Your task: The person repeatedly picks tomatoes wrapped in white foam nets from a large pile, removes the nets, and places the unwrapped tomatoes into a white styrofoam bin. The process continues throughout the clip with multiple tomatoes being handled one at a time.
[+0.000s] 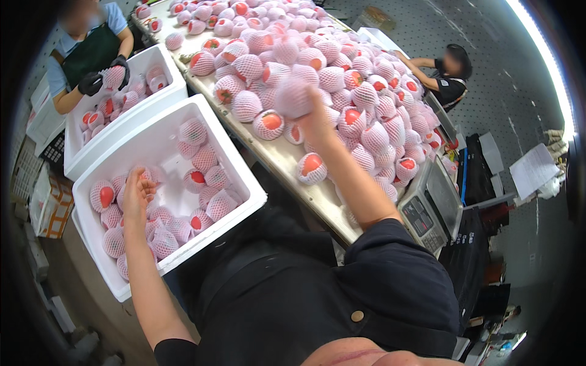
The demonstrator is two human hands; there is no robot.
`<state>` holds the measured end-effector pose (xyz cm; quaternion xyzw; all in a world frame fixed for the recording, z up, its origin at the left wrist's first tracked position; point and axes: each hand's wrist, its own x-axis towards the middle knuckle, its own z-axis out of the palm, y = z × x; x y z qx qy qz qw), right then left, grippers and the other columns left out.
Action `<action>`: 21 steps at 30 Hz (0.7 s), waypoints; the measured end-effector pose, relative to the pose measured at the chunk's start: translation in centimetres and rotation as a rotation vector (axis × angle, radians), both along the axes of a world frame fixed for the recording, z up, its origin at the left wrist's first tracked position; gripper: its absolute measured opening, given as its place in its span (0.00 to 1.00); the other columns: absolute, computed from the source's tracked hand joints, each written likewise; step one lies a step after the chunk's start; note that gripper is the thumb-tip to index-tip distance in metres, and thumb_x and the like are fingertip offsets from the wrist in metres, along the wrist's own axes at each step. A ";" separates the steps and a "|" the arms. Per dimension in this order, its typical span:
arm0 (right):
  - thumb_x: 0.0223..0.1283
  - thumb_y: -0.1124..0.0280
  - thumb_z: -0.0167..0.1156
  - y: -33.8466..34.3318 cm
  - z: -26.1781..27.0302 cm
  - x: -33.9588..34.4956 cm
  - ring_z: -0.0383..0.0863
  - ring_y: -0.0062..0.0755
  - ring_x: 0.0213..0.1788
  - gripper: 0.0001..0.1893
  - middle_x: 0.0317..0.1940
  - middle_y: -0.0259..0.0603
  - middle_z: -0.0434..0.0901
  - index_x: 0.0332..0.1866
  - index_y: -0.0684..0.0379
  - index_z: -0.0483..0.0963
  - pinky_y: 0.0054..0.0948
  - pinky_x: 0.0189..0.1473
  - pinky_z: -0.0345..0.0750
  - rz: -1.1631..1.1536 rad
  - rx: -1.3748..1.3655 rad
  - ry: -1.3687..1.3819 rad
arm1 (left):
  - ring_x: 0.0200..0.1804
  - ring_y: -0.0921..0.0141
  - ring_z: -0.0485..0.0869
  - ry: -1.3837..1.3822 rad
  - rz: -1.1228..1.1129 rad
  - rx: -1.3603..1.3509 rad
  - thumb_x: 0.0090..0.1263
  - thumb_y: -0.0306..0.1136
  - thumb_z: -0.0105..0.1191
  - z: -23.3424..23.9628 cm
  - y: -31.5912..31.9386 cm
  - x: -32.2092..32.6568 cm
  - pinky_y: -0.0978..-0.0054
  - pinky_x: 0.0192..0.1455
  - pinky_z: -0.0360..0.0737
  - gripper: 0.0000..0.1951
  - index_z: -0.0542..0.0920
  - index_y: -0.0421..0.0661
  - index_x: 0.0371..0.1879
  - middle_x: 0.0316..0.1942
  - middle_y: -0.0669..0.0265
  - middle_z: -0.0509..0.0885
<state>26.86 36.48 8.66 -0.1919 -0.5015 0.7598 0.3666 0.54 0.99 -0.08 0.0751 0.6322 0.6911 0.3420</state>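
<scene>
My right hand (pixel 316 121), blurred by motion, is over the pile on the table and grips a red fruit in a pink foam net (pixel 292 97). The fruits look like tomatoes; a few show green stem ends. My left hand (pixel 136 194) is inside the white foam box (pixel 229 137) in front of me, its fingers apart and slightly curled above the netted fruits there. Netted fruits (pixel 165 240) line the box's left, near and right sides, and part of its white floor shows. My left hand and forearm hide some of them.
A large heap of netted fruits (pixel 329 82) covers much of the table (pixel 270 155). A digital scale (pixel 425 206) stands at its near right end. A person in black gloves (pixel 91 82) holds a netted fruit over a second foam box (pixel 171 87). Another person (pixel 451 82) reaches from the far side.
</scene>
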 end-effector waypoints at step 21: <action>0.67 0.66 0.54 20.4 3.2 20.2 0.81 0.25 0.43 0.15 0.43 0.38 0.76 0.54 0.62 0.69 0.21 0.35 0.80 -0.882 0.511 -0.214 | 0.30 0.78 0.76 0.066 -0.072 -0.026 0.76 0.49 0.44 -2.0 -0.1 0.2 0.82 0.33 0.72 0.20 0.74 0.45 0.54 0.30 0.69 0.80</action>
